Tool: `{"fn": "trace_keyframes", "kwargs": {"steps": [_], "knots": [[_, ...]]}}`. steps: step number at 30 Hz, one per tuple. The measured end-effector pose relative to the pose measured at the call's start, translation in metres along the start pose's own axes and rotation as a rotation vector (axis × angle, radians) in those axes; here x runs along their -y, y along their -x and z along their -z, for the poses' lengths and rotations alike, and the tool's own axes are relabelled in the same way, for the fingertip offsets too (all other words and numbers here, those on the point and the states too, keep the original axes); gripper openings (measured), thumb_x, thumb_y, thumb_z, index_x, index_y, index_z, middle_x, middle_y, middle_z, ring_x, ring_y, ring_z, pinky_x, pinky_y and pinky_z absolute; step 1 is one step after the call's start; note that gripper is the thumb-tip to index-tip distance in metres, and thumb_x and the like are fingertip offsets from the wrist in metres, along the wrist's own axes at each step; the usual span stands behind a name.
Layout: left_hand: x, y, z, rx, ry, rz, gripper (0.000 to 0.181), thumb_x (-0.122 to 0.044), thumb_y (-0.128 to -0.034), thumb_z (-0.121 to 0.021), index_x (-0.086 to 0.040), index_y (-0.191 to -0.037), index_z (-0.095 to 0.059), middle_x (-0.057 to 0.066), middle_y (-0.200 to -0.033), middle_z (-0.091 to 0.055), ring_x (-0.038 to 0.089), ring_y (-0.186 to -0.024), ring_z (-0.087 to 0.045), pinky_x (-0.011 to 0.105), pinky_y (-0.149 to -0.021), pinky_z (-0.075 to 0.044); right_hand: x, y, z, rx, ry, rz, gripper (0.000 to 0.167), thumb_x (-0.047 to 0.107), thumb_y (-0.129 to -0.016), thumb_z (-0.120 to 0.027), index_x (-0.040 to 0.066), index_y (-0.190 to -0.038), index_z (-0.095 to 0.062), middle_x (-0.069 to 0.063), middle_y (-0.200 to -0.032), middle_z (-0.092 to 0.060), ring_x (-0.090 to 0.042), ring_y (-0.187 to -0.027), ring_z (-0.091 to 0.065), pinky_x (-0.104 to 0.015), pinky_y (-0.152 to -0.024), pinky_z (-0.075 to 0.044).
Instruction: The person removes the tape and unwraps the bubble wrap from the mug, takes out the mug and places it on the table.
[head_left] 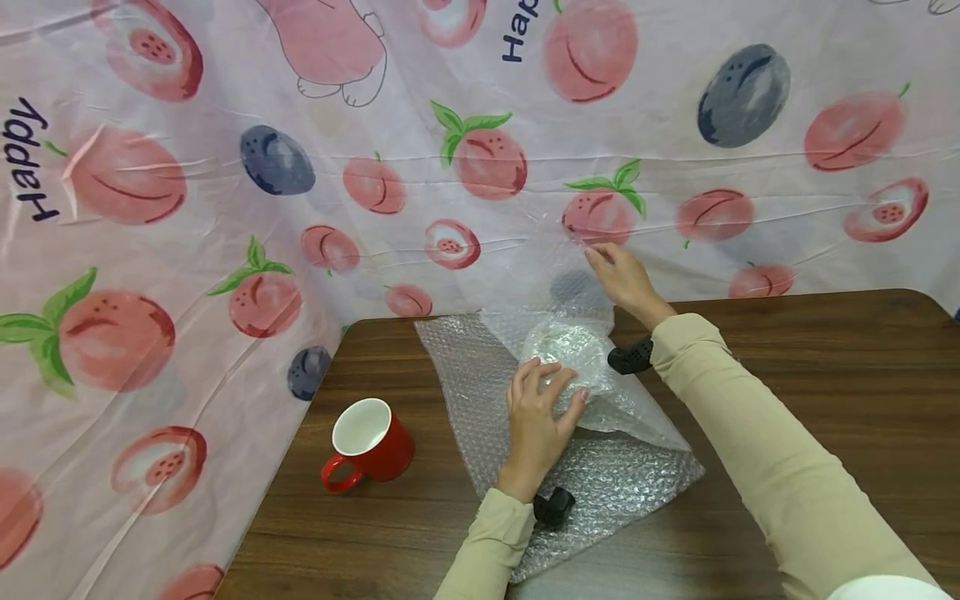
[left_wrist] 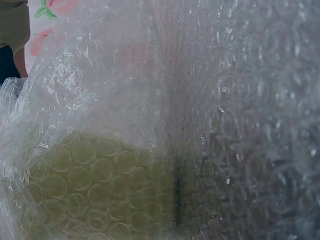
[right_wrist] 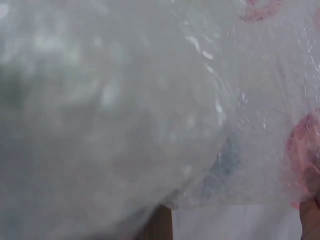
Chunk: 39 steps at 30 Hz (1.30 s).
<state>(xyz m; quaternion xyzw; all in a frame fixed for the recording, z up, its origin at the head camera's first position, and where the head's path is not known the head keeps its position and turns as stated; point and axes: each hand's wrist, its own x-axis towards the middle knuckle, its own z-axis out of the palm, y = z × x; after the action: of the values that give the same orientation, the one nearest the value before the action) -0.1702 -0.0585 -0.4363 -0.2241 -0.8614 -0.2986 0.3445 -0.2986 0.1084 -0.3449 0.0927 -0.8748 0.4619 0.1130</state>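
Bubble wrap of clear, glossy plastic (head_left: pixel 468 375) is spread on the dark-brown wooden table (head_left: pixel 825 383), with a rounded, plastic-covered bundle (head_left: pixel 570 343) set on it, its contents hidden. From the bundle, the bare right hand (head_left: pixel 628 285) is placed between one and two o'clock, a raised flap's edge pinched by its fingertips; the bare left hand (head_left: pixel 540 421), at seven o'clock, is rested on the plastic, fingers spread, nothing clasped. At eight o'clock a red, white-lined mug (head_left: pixel 382 450) is seen. The wrap should be found light, limp and slippery, best taken by its edges; the bundle, possibly fragile, is better cradled at its sides
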Motion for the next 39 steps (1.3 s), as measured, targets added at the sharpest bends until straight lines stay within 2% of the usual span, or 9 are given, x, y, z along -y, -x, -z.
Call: {"fn": "trace_keyframes", "kwargs": {"steps": [6, 10, 18, 24, 28, 31, 35, 39], "knots": [[0.003, 0.004, 0.0, -0.011, 0.008, -0.01, 0.018, -0.03, -0.0807, -0.06, -0.016, -0.092, -0.064, 0.004, -0.104, -0.056, 0.027, -0.112, -0.041, 0.047, -0.091, -0.032, -0.003, 0.011, 0.008, 0.084, -0.043, -0.02, 0.055, 0.037, -0.095, -0.034, -0.002, -0.134, -0.033, -0.019, -0.136, -0.034, -0.033, -0.126, -0.027, -0.045, -0.101, -0.022], [0.003, 0.005, 0.002, -0.008, 0.017, -0.012, 0.019, -0.03, -0.0808, -0.06, -0.016, -0.093, -0.064, 0.004, -0.104, -0.056, 0.027, -0.113, -0.041, 0.046, -0.092, -0.031, -0.007, 0.019, 0.012, 0.119, -0.077, -0.009, 0.058, 0.037, -0.095, -0.033, -0.001, -0.137, -0.025, -0.018, -0.141, -0.025, -0.032, -0.129, -0.02, -0.046, -0.102, -0.02], [0.004, 0.004, 0.001, -0.02, 0.004, -0.004, 0.019, -0.031, -0.0802, -0.061, -0.016, -0.093, -0.064, 0.003, -0.104, -0.056, 0.027, -0.112, -0.041, 0.045, -0.092, -0.032, -0.014, 0.033, 0.02, 0.177, -0.119, 0.014, 0.058, 0.037, -0.095, -0.031, -0.001, -0.139, -0.021, -0.018, -0.142, -0.021, -0.031, -0.13, -0.018, -0.046, -0.103, -0.018], [0.003, 0.004, 0.002, -0.004, 0.019, -0.002, 0.02, -0.031, -0.0812, -0.06, -0.016, -0.094, -0.064, 0.004, -0.105, -0.056, 0.027, -0.112, -0.041, 0.045, -0.092, -0.031, -0.017, 0.049, 0.022, 0.189, -0.136, 0.043, 0.054, 0.034, -0.096, -0.031, 0.0, -0.138, -0.025, -0.019, -0.141, -0.025, -0.034, -0.128, -0.021, -0.05, -0.101, -0.019], [0.004, 0.004, 0.002, 0.002, 0.012, -0.001, 0.021, -0.031, -0.0817, -0.059, -0.016, -0.094, -0.064, 0.004, -0.105, -0.056, 0.027, -0.112, -0.041, 0.046, -0.091, -0.032, -0.022, 0.072, 0.017, 0.235, -0.184, 0.092, 0.049, 0.03, -0.095, -0.037, 0.002, -0.135, -0.033, -0.017, -0.14, -0.028, -0.033, -0.127, -0.025, -0.052, -0.098, -0.024], [0.004, 0.005, 0.002, 0.002, 0.003, 0.003, 0.021, -0.031, -0.0817, -0.059, -0.016, -0.095, -0.064, 0.005, -0.105, -0.055, 0.027, -0.113, -0.04, 0.047, -0.091, -0.032, -0.027, 0.093, 0.009, 0.265, -0.164, 0.158, 0.044, 0.026, -0.093, -0.046, 0.005, -0.131, -0.042, -0.014, -0.139, -0.031, -0.031, -0.127, -0.026, -0.054, -0.096, -0.027], [0.005, 0.004, 0.003, 0.002, -0.001, -0.003, 0.02, -0.031, -0.0816, -0.06, -0.015, -0.095, -0.064, 0.005, -0.105, -0.055, 0.028, -0.113, -0.04, 0.048, -0.09, -0.033, -0.03, 0.112, -0.001, 0.252, -0.141, 0.224, 0.042, 0.022, -0.088, -0.054, 0.008, -0.128, -0.048, -0.011, -0.14, -0.032, -0.03, -0.127, -0.027, -0.055, -0.094, -0.027], [0.004, 0.004, 0.001, 0.014, 0.0, -0.006, 0.021, -0.031, -0.082, -0.06, -0.016, -0.095, -0.064, 0.005, -0.105, -0.055, 0.028, -0.113, -0.04, 0.048, -0.091, -0.033, -0.031, 0.122, -0.008, 0.228, -0.137, 0.234, 0.042, 0.021, -0.086, -0.058, 0.009, -0.125, -0.05, -0.009, -0.14, -0.032, -0.031, -0.126, -0.028, -0.056, -0.092, -0.03]]}}
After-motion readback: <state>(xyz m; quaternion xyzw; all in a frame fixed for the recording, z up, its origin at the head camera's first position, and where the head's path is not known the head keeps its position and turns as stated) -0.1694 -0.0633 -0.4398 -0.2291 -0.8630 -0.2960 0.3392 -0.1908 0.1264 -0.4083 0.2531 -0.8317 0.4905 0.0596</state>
